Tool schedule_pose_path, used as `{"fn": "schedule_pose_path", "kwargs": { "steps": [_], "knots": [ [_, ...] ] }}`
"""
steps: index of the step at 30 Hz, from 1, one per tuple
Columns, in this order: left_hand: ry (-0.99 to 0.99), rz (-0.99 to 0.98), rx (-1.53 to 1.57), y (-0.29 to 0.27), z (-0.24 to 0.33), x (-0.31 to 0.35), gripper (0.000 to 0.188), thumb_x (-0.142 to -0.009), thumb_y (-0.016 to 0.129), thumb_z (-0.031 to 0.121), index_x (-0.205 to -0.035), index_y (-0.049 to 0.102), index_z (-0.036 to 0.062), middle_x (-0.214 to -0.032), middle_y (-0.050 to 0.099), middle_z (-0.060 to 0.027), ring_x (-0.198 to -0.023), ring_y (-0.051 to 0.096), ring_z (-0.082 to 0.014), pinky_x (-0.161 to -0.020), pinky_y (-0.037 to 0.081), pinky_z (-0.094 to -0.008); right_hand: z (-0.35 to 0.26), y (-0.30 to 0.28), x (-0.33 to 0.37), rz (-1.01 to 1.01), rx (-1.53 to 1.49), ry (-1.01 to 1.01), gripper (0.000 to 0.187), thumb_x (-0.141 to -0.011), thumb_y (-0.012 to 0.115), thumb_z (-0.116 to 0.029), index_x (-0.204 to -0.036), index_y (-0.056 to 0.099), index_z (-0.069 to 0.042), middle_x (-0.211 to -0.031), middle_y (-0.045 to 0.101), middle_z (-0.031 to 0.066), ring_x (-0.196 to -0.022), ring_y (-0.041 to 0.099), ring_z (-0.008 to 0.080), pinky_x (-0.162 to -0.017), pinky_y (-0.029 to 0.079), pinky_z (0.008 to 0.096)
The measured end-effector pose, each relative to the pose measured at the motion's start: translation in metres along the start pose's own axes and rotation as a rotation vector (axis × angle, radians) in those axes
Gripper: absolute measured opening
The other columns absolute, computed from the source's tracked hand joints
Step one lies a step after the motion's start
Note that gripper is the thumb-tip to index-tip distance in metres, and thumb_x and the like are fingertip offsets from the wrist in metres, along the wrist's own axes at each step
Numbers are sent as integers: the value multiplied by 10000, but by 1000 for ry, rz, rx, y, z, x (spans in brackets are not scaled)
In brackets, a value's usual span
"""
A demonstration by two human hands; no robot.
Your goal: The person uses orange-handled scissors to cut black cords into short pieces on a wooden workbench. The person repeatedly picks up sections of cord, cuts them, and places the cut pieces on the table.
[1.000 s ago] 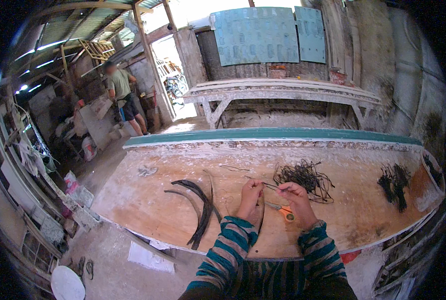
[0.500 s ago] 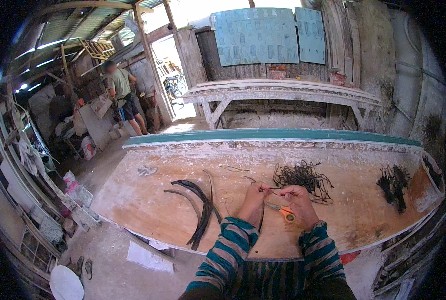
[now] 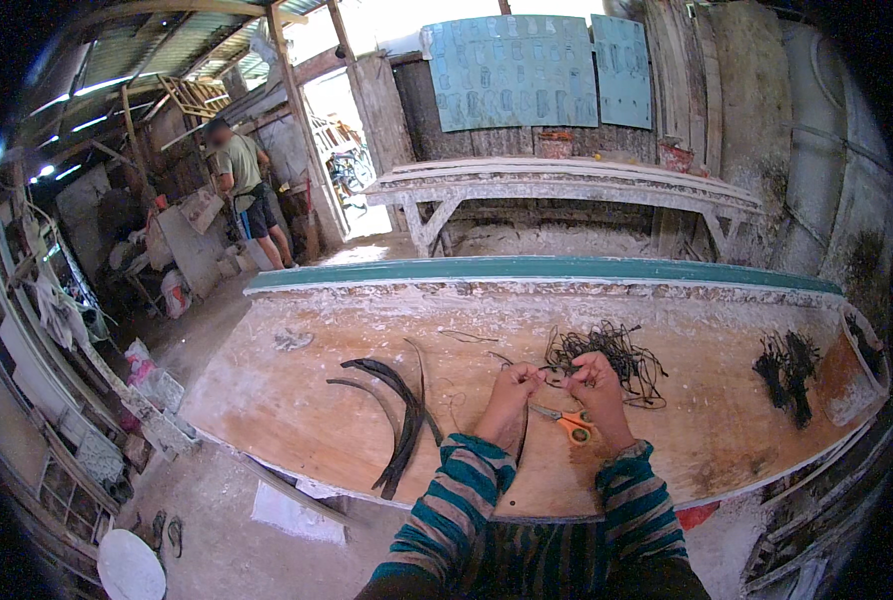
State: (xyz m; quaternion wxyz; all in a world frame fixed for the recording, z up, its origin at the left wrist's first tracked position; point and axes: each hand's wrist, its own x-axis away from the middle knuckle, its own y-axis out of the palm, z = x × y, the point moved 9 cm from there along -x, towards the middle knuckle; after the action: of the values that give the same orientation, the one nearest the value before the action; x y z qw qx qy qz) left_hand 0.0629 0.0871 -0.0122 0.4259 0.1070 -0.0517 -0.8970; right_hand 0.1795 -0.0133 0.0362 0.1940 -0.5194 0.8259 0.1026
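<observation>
Wooden worktop [image 3: 277, 390], whitish residue along far edge | left hand [image 3: 510, 393]: fingertips pinching thin black strip [image 3: 523, 436], strip trailing toward 6 o'clock | right hand [image 3: 598, 388]: fingers curled, grip cannot be told | from hands: orange-handled scissors [image 3: 570, 419] 5 o'clock; tangled black cords [image 3: 635, 365] 2 o'clock; curved black strips [image 3: 409, 435] 8 o'clock

At grip: thin strand [image 3: 557, 379] at fingertips of left hand [image 3: 509, 388], too fine to trace; whether right hand [image 3: 597, 385] pinches it, can't tell. Just beyond right hand: cord tangle [image 3: 627, 360], partly covered by it. Under left wrist: dark strip [image 3: 523, 432], part hidden. Bodyward of grip: striped sleeves [image 3: 444, 508] cut off by lower edge. Far left beyond grip: co-worker [image 3: 239, 165], head blurred, hands indistinct.
</observation>
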Motion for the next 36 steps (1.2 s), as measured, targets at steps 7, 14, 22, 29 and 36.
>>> {"fn": "schedule_pose_path", "kwargs": {
  "steps": [7,14,22,29,36],
  "knots": [
    [112,-282,19,30,19,12,74,-822,619,135,-824,619,61,-793,587,33,-727,514,-70,-655,407,-219,-20,-18,3,238,366,-15,291,-750,648,0,-1018,544,-45,-710,513,10,-642,480,91,-593,403,244],
    [-24,-627,18,66,-3,31,88,-822,621,141,-866,600,67,-861,578,23,-824,516,-75,-765,408,-229,-6,-43,-1,400,336,21,225,-795,579,-7,-991,618,-109,-788,537,71,-715,510,171,-630,423,297],
    [72,-238,-65,20,13,12,77,-808,629,106,-849,628,41,-827,602,3,-732,527,-87,-674,422,-241,-10,-41,-2,377,396,-107,134,-837,592,-88,-962,621,-52,-828,512,0,-720,472,83,-638,388,217],
    [152,289,-255,-37,29,5,83,-800,619,87,-837,648,19,-764,625,-20,-699,551,-91,-637,431,-241,12,-12,-1,79,268,-99,72,-834,602,-96,-815,589,-28,-900,531,28,-780,517,100,-678,423,232],
    [274,305,-277,-52,10,-7,102,-801,605,69,-858,631,-12,-816,639,-61,-700,572,-108,-618,454,-240,10,66,33,-373,-505,472,85,-830,598,-56,-853,604,25,-1005,525,41,-945,534,135,-830,418,246]
  ]
}}
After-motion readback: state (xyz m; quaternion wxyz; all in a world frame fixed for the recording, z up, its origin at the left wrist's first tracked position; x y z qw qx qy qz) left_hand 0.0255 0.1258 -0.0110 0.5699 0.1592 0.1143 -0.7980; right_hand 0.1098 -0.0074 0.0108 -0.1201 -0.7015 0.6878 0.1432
